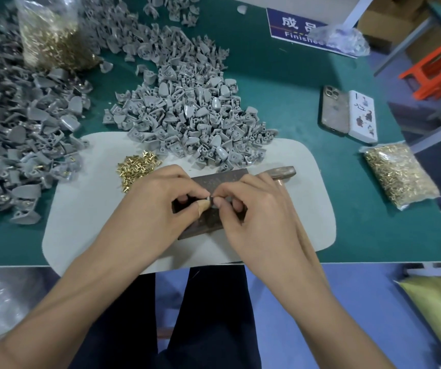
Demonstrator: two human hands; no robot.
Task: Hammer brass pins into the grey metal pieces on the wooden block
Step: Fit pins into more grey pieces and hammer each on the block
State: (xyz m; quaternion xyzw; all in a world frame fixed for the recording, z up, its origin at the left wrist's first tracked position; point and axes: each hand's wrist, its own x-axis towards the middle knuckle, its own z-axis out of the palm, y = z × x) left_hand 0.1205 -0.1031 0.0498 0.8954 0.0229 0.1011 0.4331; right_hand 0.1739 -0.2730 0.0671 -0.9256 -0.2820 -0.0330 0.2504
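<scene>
A dark wooden block (208,222) lies on a pale mat (86,209) at the table's front. Over the block, my left hand (155,201) and my right hand (254,209) meet fingertip to fingertip, pinching a small grey piece (210,201) that my fingers mostly hide. My left thumb wears a tan bandage. A hammer (283,172) lies behind my right hand, only its brown end showing. Loose brass pins (136,169) are heaped on the mat to the left. A large pile of grey metal pieces (192,110) spreads behind the block.
More grey pieces (14,134) cover the table's left side. Clear bags of brass pins stand at the back left (51,38) and lie at the right (400,177). Two phones (347,113) rest right of the pile. A blue sign (293,25) lies at the back.
</scene>
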